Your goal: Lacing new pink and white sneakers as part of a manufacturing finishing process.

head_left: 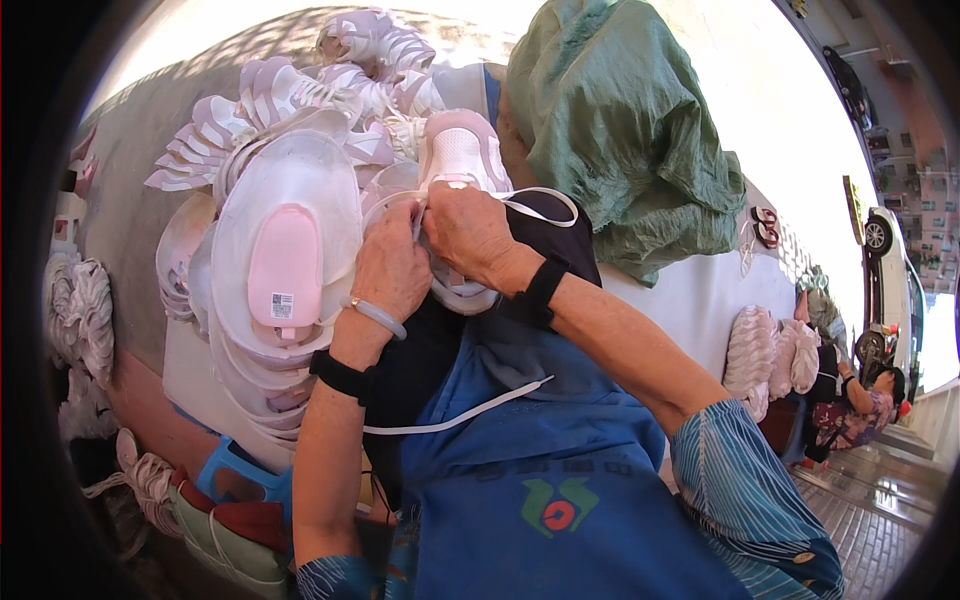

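A pink-and-white sneaker upper (461,143) rests on my lap, its toe pointing away from me. My left hand (394,260) is closed at its left edge, fingertips pressed together close to the opening. Next to it, my right hand (468,233) is pinched over the lacing area. A white shoelace (555,198) loops out to the right from beside my right hand. Another lace length (480,410) lies across my blue apron (530,460), its tip at the right. My fingers hide the lace holes and the exact point of grip.
Left of my hands stands a stack of pale shoe pieces (340,190) with a pink pad (286,262) on top. Bundled uppers (270,95) lie beyond. A green sack (620,130) stands at the far right. A blue plastic stool (240,470) is lower left; another person (860,410) sits far right.
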Demonstrator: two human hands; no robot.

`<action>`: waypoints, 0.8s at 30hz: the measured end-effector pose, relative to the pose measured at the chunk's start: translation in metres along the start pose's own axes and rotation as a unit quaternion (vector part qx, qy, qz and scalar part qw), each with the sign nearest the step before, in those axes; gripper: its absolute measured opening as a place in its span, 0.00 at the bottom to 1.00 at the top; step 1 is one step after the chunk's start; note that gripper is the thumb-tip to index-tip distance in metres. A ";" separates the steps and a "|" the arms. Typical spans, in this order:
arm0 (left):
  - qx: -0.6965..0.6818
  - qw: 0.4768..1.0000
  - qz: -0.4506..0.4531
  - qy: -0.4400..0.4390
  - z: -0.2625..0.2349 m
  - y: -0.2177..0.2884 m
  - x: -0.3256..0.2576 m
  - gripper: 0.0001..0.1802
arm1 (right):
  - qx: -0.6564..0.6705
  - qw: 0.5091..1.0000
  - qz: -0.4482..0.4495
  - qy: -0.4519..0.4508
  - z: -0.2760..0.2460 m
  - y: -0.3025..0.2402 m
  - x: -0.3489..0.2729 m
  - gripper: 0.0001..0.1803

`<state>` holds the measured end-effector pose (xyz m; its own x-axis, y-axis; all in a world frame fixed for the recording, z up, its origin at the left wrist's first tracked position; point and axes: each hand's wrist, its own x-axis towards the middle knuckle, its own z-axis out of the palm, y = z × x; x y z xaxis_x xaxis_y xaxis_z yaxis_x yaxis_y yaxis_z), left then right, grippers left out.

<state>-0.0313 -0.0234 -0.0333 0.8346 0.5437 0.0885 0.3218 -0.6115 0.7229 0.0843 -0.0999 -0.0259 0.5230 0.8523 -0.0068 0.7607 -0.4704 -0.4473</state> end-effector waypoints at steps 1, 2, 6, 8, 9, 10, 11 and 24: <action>0.000 1.000 0.000 0.004 0.001 0.000 0.000 0.21 | 0.006 1.000 0.005 0.002 0.001 0.000 -0.001 0.11; 0.005 1.000 0.003 -0.003 0.002 0.000 0.000 0.21 | 0.001 1.000 -0.006 0.000 0.002 0.000 -0.002 0.11; 0.014 1.000 -0.006 0.002 0.001 -0.002 0.004 0.22 | -0.010 0.997 -0.081 -0.017 0.004 0.006 -0.005 0.10; 0.014 1.000 -0.021 -0.012 0.001 -0.002 0.005 0.23 | 0.001 0.998 -0.060 -0.028 0.001 0.008 -0.002 0.09; 0.018 1.000 -0.022 -0.008 0.001 0.001 0.006 0.20 | 0.005 0.998 -0.041 -0.043 0.001 0.010 -0.001 0.09; 0.021 0.999 -0.023 -0.005 0.001 0.004 0.007 0.18 | 0.012 0.999 -0.034 -0.039 0.002 0.014 -0.001 0.09; 0.027 0.999 -0.020 -0.014 0.002 0.007 0.005 0.18 | 0.040 0.998 -0.037 -0.033 0.002 0.018 -0.002 0.08; 0.068 0.983 0.143 -0.089 -0.026 0.041 -0.017 0.12 | 0.264 0.938 -0.177 -0.138 -0.050 0.049 -0.057 0.07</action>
<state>-0.0437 -0.0429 0.0129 0.9606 0.2365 0.1458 0.1085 -0.8024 0.5868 0.1108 -0.1825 -0.0029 0.0980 0.9948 0.0266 0.5331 -0.0299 -0.8456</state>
